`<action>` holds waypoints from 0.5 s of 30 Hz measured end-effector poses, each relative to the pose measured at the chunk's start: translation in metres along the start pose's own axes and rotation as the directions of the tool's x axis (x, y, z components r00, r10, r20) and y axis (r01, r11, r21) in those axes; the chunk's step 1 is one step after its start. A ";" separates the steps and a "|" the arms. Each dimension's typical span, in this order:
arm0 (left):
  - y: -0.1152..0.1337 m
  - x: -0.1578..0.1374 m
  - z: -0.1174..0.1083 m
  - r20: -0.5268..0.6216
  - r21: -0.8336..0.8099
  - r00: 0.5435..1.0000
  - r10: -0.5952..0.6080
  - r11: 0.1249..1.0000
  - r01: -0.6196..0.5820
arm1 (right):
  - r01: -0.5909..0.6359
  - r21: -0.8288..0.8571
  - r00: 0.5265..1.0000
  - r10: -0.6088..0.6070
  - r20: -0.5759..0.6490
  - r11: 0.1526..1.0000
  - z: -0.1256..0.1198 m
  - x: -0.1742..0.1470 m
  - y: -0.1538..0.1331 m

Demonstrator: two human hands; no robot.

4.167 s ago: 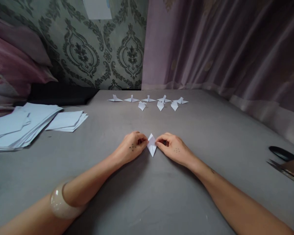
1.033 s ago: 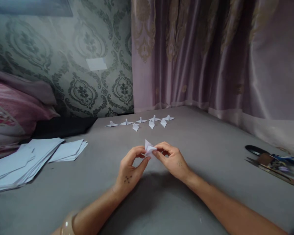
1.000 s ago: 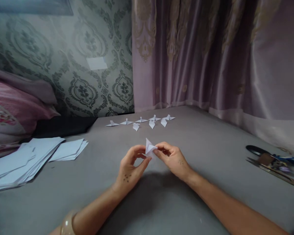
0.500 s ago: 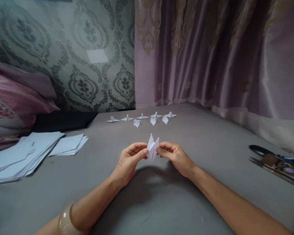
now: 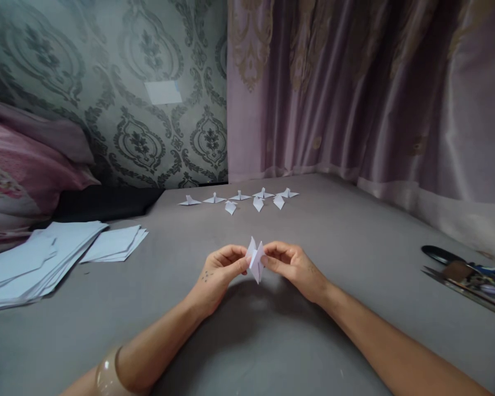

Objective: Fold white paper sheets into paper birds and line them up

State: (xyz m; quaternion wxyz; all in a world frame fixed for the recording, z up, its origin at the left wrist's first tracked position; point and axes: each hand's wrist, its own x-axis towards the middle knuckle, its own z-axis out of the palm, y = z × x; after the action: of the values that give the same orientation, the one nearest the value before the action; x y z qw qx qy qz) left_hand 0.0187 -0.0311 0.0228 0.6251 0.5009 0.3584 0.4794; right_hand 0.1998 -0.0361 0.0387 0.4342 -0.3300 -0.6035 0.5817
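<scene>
A folded white origami piece (image 5: 256, 263) with pointed tips is held up over the grey surface. My left hand (image 5: 218, 274) pinches its left side between thumb and fingers. From the other side, my right hand (image 5: 293, 267) grips its right edge the same way, with the thumb toward me. Beyond the hands stand several finished-looking paper cranes (image 5: 239, 196) in a back row. In front of that row lie three smaller folded paper pieces (image 5: 258, 204).
Large white paper sheets (image 5: 37, 264) lie stacked at left, beside a smaller paper stack (image 5: 114, 244). Behind them are a black item (image 5: 107, 204) and pink bedding (image 5: 28, 159). Scissors (image 5: 457, 283) and other tools lie at far right. A curtain (image 5: 313, 99) hangs behind.
Both hands have lowered the origami piece slightly, and its upper points have come closer together. The cranes and papers behind have stayed in place.
</scene>
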 end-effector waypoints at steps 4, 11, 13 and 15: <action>0.004 -0.002 0.004 0.079 -0.024 0.997 0.004 1.000 -0.002 | -0.041 0.009 0.999 0.042 -0.029 0.999 0.002 0.000 0.002; -0.001 -0.001 0.004 0.023 -0.029 1.000 -0.004 1.000 0.005 | -0.022 -0.052 0.989 0.014 -0.146 0.998 0.007 0.003 0.007; -0.002 0.000 0.005 -0.019 -0.038 1.000 0.014 0.999 -0.014 | -0.014 -0.090 0.985 -0.002 -0.174 0.996 0.009 0.003 0.006; -0.002 0.000 0.006 -0.046 -0.056 0.999 0.022 0.998 -0.025 | -0.010 -0.129 0.983 -0.013 -0.182 0.992 0.010 0.002 0.003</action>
State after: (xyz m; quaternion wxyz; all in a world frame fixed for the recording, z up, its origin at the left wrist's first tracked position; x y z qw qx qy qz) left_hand 0.0249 -0.0327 0.0226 0.6251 0.4762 0.3528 0.5080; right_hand 0.1897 -0.0375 0.0362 0.4658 -0.4091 -0.5979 0.5081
